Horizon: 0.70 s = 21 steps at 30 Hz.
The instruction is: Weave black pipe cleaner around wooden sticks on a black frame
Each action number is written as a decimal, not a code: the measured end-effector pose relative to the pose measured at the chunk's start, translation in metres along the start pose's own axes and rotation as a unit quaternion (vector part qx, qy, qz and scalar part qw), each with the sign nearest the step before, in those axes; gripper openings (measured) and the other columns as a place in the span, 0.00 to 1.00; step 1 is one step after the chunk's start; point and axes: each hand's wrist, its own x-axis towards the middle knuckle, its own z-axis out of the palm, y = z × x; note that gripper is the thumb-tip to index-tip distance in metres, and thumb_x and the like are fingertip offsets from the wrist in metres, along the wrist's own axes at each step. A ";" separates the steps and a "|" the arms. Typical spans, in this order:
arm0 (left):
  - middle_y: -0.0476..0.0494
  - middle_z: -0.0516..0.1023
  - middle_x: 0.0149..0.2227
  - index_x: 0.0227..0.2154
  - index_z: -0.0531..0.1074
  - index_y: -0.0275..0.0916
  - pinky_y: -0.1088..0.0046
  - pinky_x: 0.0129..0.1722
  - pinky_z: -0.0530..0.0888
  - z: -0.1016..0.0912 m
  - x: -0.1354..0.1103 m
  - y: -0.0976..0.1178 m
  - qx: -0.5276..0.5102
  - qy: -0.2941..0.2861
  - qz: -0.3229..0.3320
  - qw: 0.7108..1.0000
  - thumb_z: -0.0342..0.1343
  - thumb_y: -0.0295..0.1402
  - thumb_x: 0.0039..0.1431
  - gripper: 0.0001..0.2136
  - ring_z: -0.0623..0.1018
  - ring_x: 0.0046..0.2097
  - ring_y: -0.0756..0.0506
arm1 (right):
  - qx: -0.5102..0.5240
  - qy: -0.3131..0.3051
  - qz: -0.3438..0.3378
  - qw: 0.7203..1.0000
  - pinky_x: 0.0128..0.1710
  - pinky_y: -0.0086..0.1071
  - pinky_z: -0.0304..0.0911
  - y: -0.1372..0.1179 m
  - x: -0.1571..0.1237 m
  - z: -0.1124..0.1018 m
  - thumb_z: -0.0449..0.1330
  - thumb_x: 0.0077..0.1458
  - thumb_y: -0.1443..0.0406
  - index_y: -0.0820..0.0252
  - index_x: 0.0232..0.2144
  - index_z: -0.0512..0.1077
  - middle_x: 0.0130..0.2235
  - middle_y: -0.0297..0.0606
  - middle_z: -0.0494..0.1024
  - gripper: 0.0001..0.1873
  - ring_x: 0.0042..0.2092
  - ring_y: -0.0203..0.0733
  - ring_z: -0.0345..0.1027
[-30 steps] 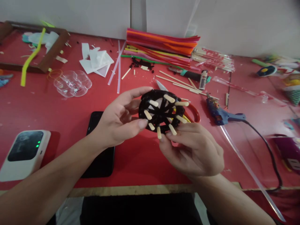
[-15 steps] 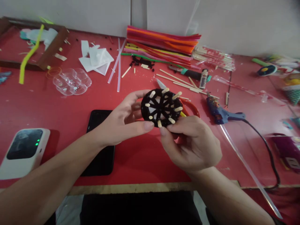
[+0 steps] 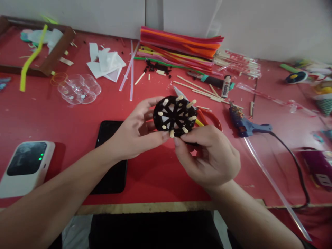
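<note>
We see the red tabletop (image 3: 155,180), a brown wooden frame (image 3: 58,52) around pale scraps (image 3: 54,38), our left hand (image 3: 135,131) and right hand (image 3: 214,155), a clear scalloped palette (image 3: 90,87) holding small bits (image 3: 83,97), and, held above the tabletop, a black peg-studded wheel (image 3: 173,118), its left rim pinched by our left grip, its lower edge by our right.

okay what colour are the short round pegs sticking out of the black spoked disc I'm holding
The short round pegs are pale cream, seen best in the head view.

There are two hands (image 3: 212,155), one wheel (image 3: 173,118), eight pegs (image 3: 191,103), one phone (image 3: 111,180) at eight o'clock, one glue gun (image 3: 241,125) at three.
</note>
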 end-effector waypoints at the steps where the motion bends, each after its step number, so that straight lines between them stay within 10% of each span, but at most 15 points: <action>1: 0.45 0.79 0.49 0.53 0.68 0.46 0.63 0.49 0.81 0.001 0.000 -0.001 0.005 0.012 0.006 1.000 0.69 0.34 0.56 0.23 0.82 0.49 0.41 | -0.004 0.002 -0.001 1.000 0.28 0.32 0.73 0.001 0.000 0.000 0.67 0.56 0.74 0.54 0.37 0.72 0.29 0.31 0.79 0.11 0.28 0.37 0.74; 13: 0.46 0.72 0.55 0.59 0.64 0.51 0.69 0.44 0.82 0.007 -0.003 -0.010 0.106 0.135 0.185 0.968 0.69 0.30 0.54 0.31 0.79 0.49 0.45 | -0.011 -0.016 0.146 0.989 0.24 0.27 0.67 0.000 0.000 0.000 0.68 0.57 0.69 0.58 0.30 0.75 0.25 0.30 0.78 0.06 0.23 0.31 0.67; 21: 0.43 0.66 0.64 0.62 0.61 0.53 0.60 0.45 0.86 0.005 -0.004 -0.013 0.174 0.153 0.209 0.950 0.66 0.32 0.54 0.33 0.77 0.58 0.37 | 0.305 -0.059 0.431 0.847 0.16 0.21 0.59 -0.006 0.004 -0.004 0.65 0.63 0.63 0.57 0.31 0.76 0.27 0.30 0.81 0.08 0.19 0.27 0.65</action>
